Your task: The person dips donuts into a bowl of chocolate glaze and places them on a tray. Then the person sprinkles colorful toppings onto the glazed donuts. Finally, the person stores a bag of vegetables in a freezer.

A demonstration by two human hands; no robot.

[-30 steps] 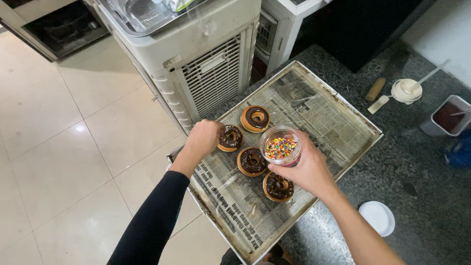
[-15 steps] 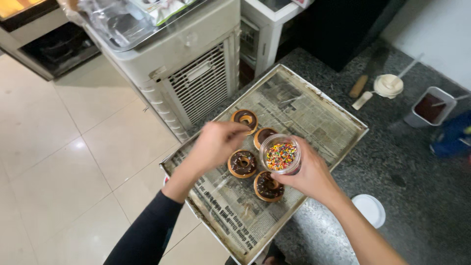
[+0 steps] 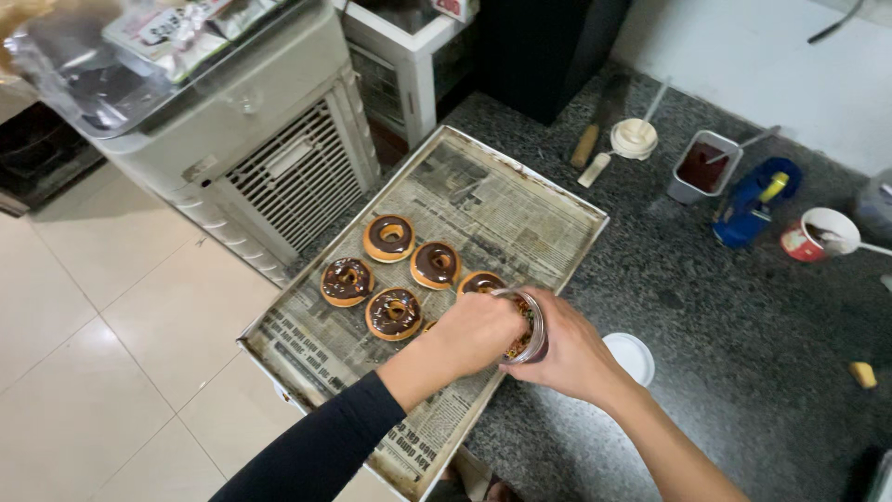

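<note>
1. Head view shows our two hands low in the middle, meeting over one jar [image 3: 528, 325] of coloured sprinkles.
2. Our right hand [image 3: 569, 351] grasps the jar from the side, with fingers wrapped around its clear wall.
3. Our left hand [image 3: 476, 333] covers the mouth of the jar; its fingers are bunched there, but we cannot tell if they pinch any sprinkles.
4. The jar is above the near right part of the tray [image 3: 567, 206], just beside the doughnuts.
5. We count four whole doughnuts [image 3: 389, 238] with chocolate glaze on the newspaper [image 3: 483, 200] that lines the tray. A fifth one shows half behind the jar, and a small edge of one more appears under our left hand.
6. On the dark counter [image 3: 706, 288] we count one white lid [image 3: 629, 358] near our right wrist, one grey tub [image 3: 703, 166] with dark sauce, one white cup [image 3: 635, 138] with a stick in it, one red and white cup [image 3: 819, 233], and one blue tool [image 3: 749, 203].
7. One white cooler [image 3: 269, 177] stands on the floor, left of the tray.
</note>
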